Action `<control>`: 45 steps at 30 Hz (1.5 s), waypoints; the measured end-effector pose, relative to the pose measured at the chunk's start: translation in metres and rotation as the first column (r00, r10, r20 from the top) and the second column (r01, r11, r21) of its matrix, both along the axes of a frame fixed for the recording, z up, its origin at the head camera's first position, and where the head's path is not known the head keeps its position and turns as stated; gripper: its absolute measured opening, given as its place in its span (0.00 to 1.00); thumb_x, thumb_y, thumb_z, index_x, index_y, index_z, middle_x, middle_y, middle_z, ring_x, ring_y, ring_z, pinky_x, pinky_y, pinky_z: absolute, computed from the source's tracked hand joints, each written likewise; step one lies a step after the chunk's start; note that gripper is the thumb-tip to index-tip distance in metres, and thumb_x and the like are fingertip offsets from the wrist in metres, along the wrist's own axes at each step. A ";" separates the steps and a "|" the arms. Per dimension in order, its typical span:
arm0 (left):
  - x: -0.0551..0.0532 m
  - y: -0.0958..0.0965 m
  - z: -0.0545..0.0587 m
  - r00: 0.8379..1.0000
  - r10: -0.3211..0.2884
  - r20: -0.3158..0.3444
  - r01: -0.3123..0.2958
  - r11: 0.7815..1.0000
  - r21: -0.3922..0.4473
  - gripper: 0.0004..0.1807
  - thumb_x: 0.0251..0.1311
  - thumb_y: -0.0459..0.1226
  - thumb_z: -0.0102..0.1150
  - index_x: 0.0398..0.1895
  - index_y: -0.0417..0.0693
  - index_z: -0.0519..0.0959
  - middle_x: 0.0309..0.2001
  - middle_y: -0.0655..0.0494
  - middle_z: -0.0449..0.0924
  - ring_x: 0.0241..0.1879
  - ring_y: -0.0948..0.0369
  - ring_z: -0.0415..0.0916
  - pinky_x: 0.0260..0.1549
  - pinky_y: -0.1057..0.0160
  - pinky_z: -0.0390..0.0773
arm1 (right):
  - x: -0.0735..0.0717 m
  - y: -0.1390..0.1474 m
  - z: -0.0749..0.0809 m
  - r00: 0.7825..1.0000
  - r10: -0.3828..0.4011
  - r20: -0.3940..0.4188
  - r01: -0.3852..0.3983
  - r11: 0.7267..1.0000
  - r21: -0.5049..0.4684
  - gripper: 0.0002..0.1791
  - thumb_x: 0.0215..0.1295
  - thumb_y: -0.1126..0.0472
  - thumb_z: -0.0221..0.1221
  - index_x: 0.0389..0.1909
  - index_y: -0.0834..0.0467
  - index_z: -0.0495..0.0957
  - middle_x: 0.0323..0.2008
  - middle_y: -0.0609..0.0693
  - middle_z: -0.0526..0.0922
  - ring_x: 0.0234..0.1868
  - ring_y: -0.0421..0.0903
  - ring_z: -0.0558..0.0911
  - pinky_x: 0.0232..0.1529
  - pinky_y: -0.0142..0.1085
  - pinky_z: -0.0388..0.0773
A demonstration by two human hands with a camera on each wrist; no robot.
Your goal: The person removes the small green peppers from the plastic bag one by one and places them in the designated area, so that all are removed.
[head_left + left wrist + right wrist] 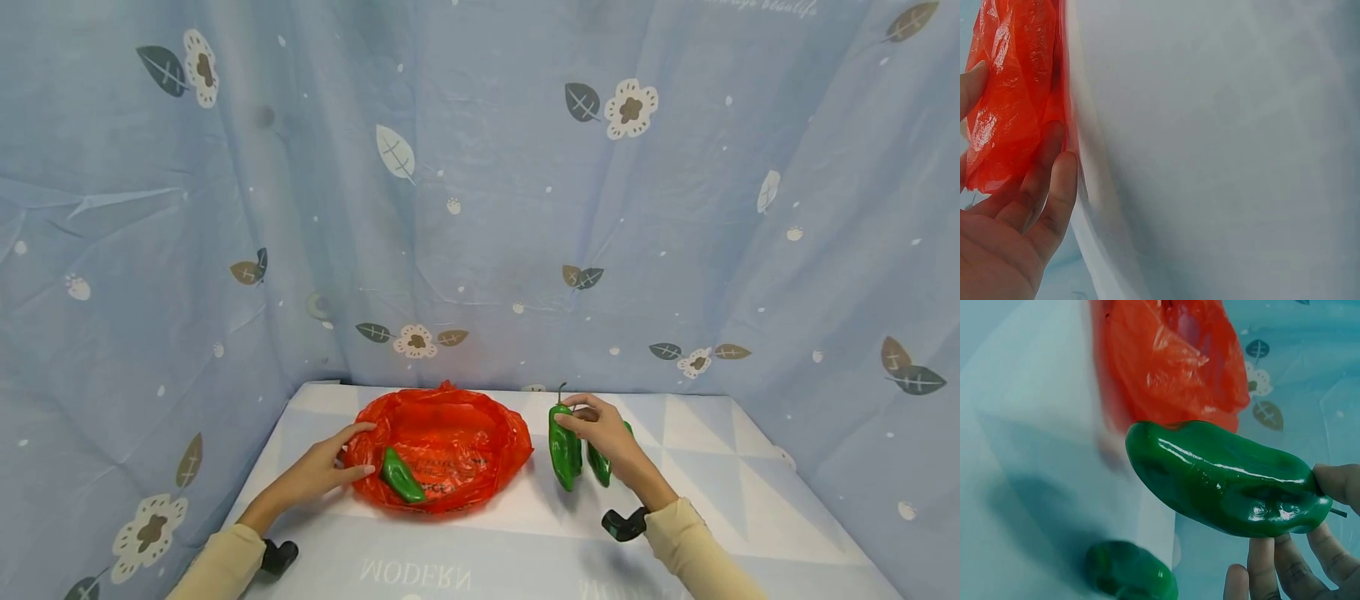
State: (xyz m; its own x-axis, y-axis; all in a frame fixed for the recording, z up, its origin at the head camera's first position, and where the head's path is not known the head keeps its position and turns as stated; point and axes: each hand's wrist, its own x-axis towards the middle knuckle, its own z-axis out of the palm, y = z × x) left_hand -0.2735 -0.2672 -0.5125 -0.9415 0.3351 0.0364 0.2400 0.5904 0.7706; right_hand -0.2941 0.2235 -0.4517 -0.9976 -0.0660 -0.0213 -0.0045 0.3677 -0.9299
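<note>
A red plastic bag (510,454) lies with its mouth spread wide on the table, a green pepper (402,477) inside near its left front rim. My left hand (326,467) holds the bag's left side, thumb and fingers spread on it. In the left wrist view, bag film (1013,94) lies between thumb and fingers. To the bag's right, my right hand (603,429) pinches another glossy green pepper (1222,481) near its stem, tip hanging down. Further green peppers (600,467) show behind and below that hand, partly hidden; one pepper (1129,572) appears low in the right wrist view.
The table (525,542) has a pale cover with triangle patterns and printed lettering. Blue curtains (487,208) with leaf and flower prints stand behind it and on both sides. Black wrist devices (626,525) sit by both forearms.
</note>
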 end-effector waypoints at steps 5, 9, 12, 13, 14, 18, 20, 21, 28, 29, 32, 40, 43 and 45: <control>0.002 0.002 0.000 1.000 0.010 0.011 -0.010 1.000 0.000 0.41 0.62 0.49 0.72 0.76 0.57 0.65 0.59 0.45 0.75 0.43 0.54 0.73 0.39 0.56 0.77 | 0.002 0.011 0.001 1.000 -0.017 0.003 0.017 1.000 0.013 0.26 0.66 0.47 0.70 0.58 0.55 0.78 0.50 0.53 0.86 0.51 0.49 0.82 0.61 0.55 0.74; 0.004 0.003 0.002 1.000 0.011 0.015 -0.011 1.000 0.006 0.41 0.62 0.48 0.72 0.76 0.56 0.65 0.55 0.47 0.76 0.41 0.54 0.72 0.37 0.57 0.77 | 0.002 0.021 -0.002 1.000 -0.019 -0.011 0.020 1.000 0.021 0.27 0.66 0.46 0.69 0.59 0.56 0.78 0.50 0.52 0.85 0.50 0.49 0.82 0.58 0.54 0.75; 0.003 0.002 0.001 1.000 0.000 0.002 0.000 1.000 0.001 0.40 0.63 0.49 0.71 0.76 0.56 0.64 0.57 0.45 0.76 0.42 0.55 0.73 0.39 0.57 0.77 | 0.002 0.027 -0.003 1.000 -0.020 -0.014 0.020 1.000 0.016 0.28 0.67 0.46 0.69 0.60 0.57 0.77 0.49 0.52 0.85 0.50 0.49 0.82 0.57 0.52 0.76; 0.002 0.002 0.001 1.000 -0.001 -0.002 0.001 1.000 0.001 0.40 0.63 0.49 0.71 0.76 0.56 0.64 0.58 0.45 0.76 0.42 0.55 0.73 0.39 0.57 0.77 | 0.002 0.029 -0.003 1.000 -0.020 -0.015 0.020 1.000 0.018 0.28 0.67 0.46 0.69 0.61 0.57 0.77 0.49 0.52 0.85 0.50 0.49 0.82 0.56 0.52 0.76; 0.002 0.002 0.000 1.000 -0.002 -0.005 0.002 1.000 0.000 0.40 0.63 0.49 0.71 0.76 0.57 0.64 0.58 0.45 0.76 0.42 0.55 0.73 0.40 0.58 0.77 | 0.002 0.030 -0.003 1.000 -0.023 -0.014 0.023 1.000 0.016 0.28 0.67 0.46 0.69 0.61 0.57 0.76 0.49 0.52 0.85 0.50 0.49 0.82 0.56 0.51 0.76; 0.001 0.002 -0.001 1.000 -0.004 -0.011 0.004 1.000 -0.002 0.40 0.63 0.49 0.71 0.76 0.58 0.64 0.59 0.45 0.75 0.42 0.55 0.74 0.40 0.58 0.78 | 0.003 0.037 -0.002 0.999 -0.036 -0.013 0.036 0.999 0.011 0.28 0.67 0.47 0.68 0.61 0.58 0.76 0.50 0.54 0.85 0.51 0.50 0.82 0.58 0.53 0.75; 0.001 0.002 -0.001 1.000 0.004 -0.006 -0.004 1.000 -0.001 0.40 0.63 0.50 0.71 0.76 0.58 0.64 0.59 0.45 0.75 0.42 0.56 0.74 0.40 0.58 0.78 | 0.003 0.041 -0.003 0.999 -0.046 -0.013 0.046 0.999 0.019 0.28 0.67 0.46 0.68 0.61 0.57 0.76 0.51 0.54 0.85 0.52 0.50 0.82 0.59 0.53 0.75; 0.001 0.002 -0.002 1.000 0.000 -0.010 0.000 1.000 -0.004 0.41 0.63 0.50 0.71 0.76 0.57 0.64 0.60 0.45 0.75 0.43 0.55 0.74 0.40 0.58 0.78 | 0.003 0.043 -0.004 0.999 -0.050 -0.012 0.050 0.998 0.025 0.29 0.67 0.46 0.68 0.61 0.57 0.76 0.51 0.54 0.85 0.52 0.50 0.82 0.59 0.53 0.75; 0.001 0.003 -0.002 1.000 0.011 -0.002 -0.012 1.000 -0.009 0.41 0.62 0.50 0.71 0.76 0.58 0.65 0.65 0.42 0.72 0.47 0.53 0.74 0.45 0.55 0.78 | 0.000 0.059 -0.010 0.995 -0.097 0.010 0.096 0.995 0.027 0.29 0.65 0.45 0.70 0.60 0.56 0.77 0.49 0.53 0.85 0.49 0.48 0.83 0.59 0.52 0.76; 0.001 0.003 -0.002 1.000 0.011 -0.003 -0.011 1.000 -0.010 0.40 0.62 0.50 0.71 0.76 0.57 0.65 0.66 0.42 0.72 0.48 0.53 0.74 0.46 0.54 0.78 | 0.000 0.060 -0.010 0.995 -0.100 0.010 0.099 0.995 0.026 0.29 0.65 0.45 0.70 0.60 0.56 0.77 0.49 0.53 0.85 0.48 0.48 0.83 0.58 0.51 0.77; 0.000 0.002 -0.002 1.000 0.011 -0.006 -0.011 1.000 -0.007 0.40 0.62 0.50 0.71 0.76 0.57 0.65 0.68 0.41 0.71 0.50 0.52 0.73 0.48 0.52 0.78 | 0.001 0.065 -0.009 0.995 -0.100 0.008 0.099 0.995 0.032 0.29 0.66 0.45 0.69 0.62 0.57 0.76 0.51 0.53 0.85 0.49 0.48 0.82 0.57 0.50 0.77; 0.001 0.003 0.000 1.000 0.003 -0.007 -0.003 1.000 0.000 0.40 0.62 0.50 0.71 0.76 0.57 0.65 0.67 0.41 0.71 0.49 0.52 0.73 0.47 0.54 0.77 | 0.005 0.081 -0.011 0.992 -0.122 0.000 0.122 0.991 0.054 0.32 0.67 0.44 0.68 0.64 0.59 0.74 0.54 0.56 0.83 0.52 0.50 0.82 0.60 0.52 0.76; 0.001 0.003 0.001 1.000 0.004 -0.007 -0.004 1.000 0.000 0.40 0.62 0.50 0.71 0.76 0.57 0.65 0.66 0.41 0.72 0.48 0.52 0.73 0.45 0.56 0.78 | 0.005 0.090 -0.014 0.990 -0.140 0.008 0.139 0.988 0.060 0.32 0.66 0.44 0.68 0.63 0.58 0.75 0.53 0.56 0.83 0.51 0.49 0.82 0.60 0.52 0.75; 0.001 0.003 0.001 1.000 0.003 -0.009 -0.003 1.000 -0.003 0.40 0.62 0.50 0.71 0.76 0.56 0.65 0.65 0.40 0.72 0.47 0.53 0.73 0.44 0.57 0.78 | 0.006 0.096 -0.016 0.990 -0.143 0.007 0.143 0.988 0.066 0.31 0.67 0.44 0.68 0.63 0.59 0.75 0.54 0.58 0.83 0.51 0.48 0.82 0.61 0.53 0.75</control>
